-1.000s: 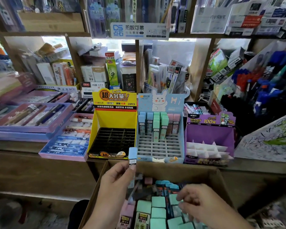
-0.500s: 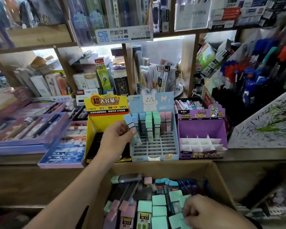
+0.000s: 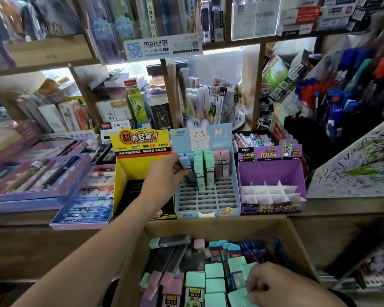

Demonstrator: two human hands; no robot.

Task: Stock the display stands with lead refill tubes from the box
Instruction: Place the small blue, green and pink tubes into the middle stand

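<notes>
Lead refill tube (image 3: 184, 161): slim, rectangular, with a squared pale-blue cap and a dark label below; pinched in the left hand (image 3: 164, 176) at the back-left corner of the blue display stand (image 3: 206, 203), beside upright blue, mint and pink tubes. Stand: pale-blue card, grid of square slots, rabbit header. Cardboard box (image 3: 215, 224): brown, matte; holds loose mint-capped tubes (image 3: 214, 270). Right hand (image 3: 277, 284): in the box, fingers curled down among the mint caps; whether it grips one cannot be told.

Left hand (image 3: 164, 176) pinches a blue-capped tube (image 3: 185, 163), apparently touching the blue stand (image 3: 236, 197).
</notes>
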